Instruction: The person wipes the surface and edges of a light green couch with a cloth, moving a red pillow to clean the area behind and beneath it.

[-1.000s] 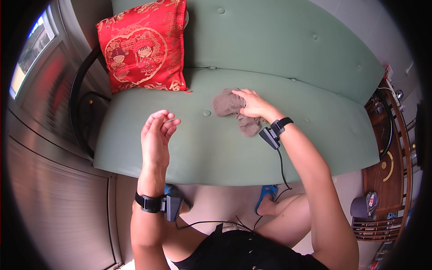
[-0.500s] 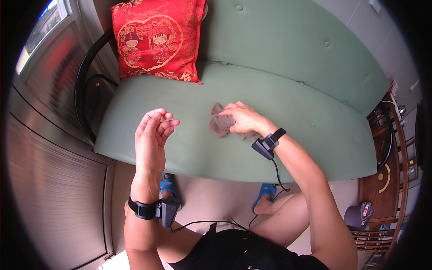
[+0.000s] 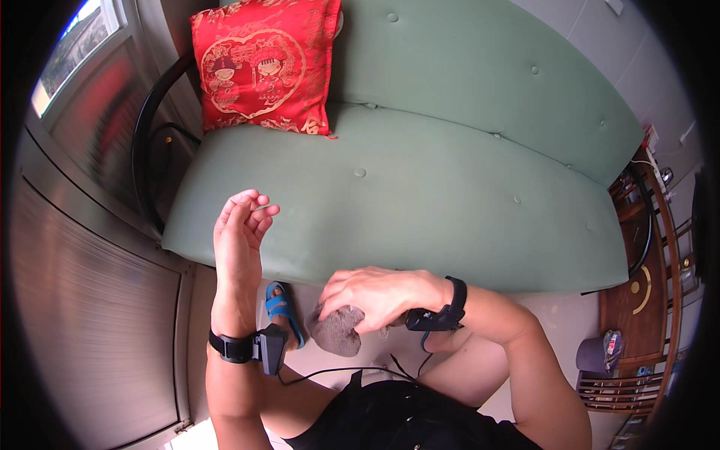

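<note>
Right hand point(image 3: 375, 294) closed around a grey-brown cloth point(image 3: 337, 334), apparently a small rag, held low before the green sofa point(image 3: 420, 210); left hand point(image 3: 238, 236) raised, loosely open and empty; a firm bunched grip prevents slipping.

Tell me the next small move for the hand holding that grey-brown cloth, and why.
Probably bring the grey-brown cloth across to the left hand. The right hand grips it bunched up, off the green sofa near the body, while the left hand is raised, open and empty, so both hands could spread it.
</note>
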`<state>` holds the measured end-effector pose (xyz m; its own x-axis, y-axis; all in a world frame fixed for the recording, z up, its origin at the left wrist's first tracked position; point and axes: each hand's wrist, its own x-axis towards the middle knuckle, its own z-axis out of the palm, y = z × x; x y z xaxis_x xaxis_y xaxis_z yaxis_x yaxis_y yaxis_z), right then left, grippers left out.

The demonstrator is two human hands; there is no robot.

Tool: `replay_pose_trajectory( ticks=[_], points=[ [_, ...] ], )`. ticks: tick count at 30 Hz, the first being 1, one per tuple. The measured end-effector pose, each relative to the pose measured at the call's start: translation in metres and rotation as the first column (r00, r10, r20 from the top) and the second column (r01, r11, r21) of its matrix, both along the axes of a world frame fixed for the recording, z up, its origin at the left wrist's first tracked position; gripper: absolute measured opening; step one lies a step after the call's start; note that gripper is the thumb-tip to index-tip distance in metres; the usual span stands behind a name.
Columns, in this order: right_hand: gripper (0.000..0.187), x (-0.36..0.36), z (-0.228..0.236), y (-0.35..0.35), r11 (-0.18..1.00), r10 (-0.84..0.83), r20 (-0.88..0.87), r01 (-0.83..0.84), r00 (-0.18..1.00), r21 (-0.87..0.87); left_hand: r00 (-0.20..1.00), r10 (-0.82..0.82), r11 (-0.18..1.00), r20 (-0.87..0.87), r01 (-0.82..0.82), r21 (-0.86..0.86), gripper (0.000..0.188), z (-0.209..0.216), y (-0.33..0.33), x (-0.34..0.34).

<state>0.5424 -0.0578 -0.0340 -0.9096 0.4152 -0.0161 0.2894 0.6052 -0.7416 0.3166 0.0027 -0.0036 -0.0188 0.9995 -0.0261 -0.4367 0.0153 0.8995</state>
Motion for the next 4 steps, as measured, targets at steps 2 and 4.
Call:
replay_pose_trajectory(
  ticks=[2, 4],
  points=[
    [0.056, 0.006, 0.016, 0.01, 0.996, -0.085, 0.024, 0.086, 0.996, -0.032, 1.0, 0.023, 1.0, -0.001, -0.023, -0.001, 0.018, -0.002, -0.005, -0.007],
    [0.055, 0.017, 0.018, 0.022, 0.977, -0.207, 0.012, 0.207, 0.978, -0.051, 0.999, 0.027, 1.0, 0.026, -0.027, 0.003, 0.016, -0.003, -0.009, -0.011]
  ],
)
